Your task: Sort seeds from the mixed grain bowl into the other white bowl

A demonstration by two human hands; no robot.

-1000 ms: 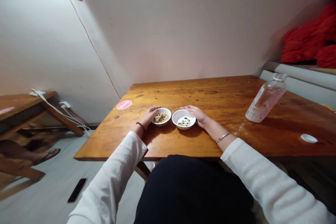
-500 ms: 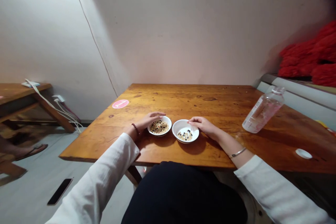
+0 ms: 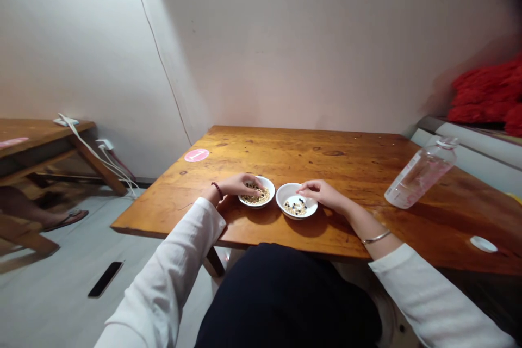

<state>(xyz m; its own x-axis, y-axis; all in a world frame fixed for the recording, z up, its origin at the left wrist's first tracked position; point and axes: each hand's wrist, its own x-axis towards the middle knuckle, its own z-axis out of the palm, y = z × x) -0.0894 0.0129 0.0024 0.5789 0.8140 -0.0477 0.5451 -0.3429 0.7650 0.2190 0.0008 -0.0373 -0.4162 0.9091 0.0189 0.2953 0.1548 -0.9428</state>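
Two white bowls stand side by side near the front edge of the wooden table. The left bowl (image 3: 267, 184) holds many mixed yellow, brown and dark beans. My left hand (image 3: 241, 185) reaches over its left rim, fingers apart and tips down among the beans. Fewer beans, pale and black, lie in the bottom of the right bowl (image 3: 289, 191). My right hand (image 3: 320, 193) is at that bowl's right rim, with thumb and fingertips pressed together over the inside; whatever they hold, if anything, is too small to make out.
A clear plastic bottle (image 3: 422, 174) and a white cap (image 3: 483, 244) are on the table (image 3: 253, 147) at the right. A pink round sticker (image 3: 196, 155) is at the left. A phone (image 3: 105, 279) lies on the floor, near another person's foot (image 3: 61, 220).
My left hand has dipped its fingers from the rim into the beans. My right fingers have drawn in over the right bowl. The whole view has shifted slightly.
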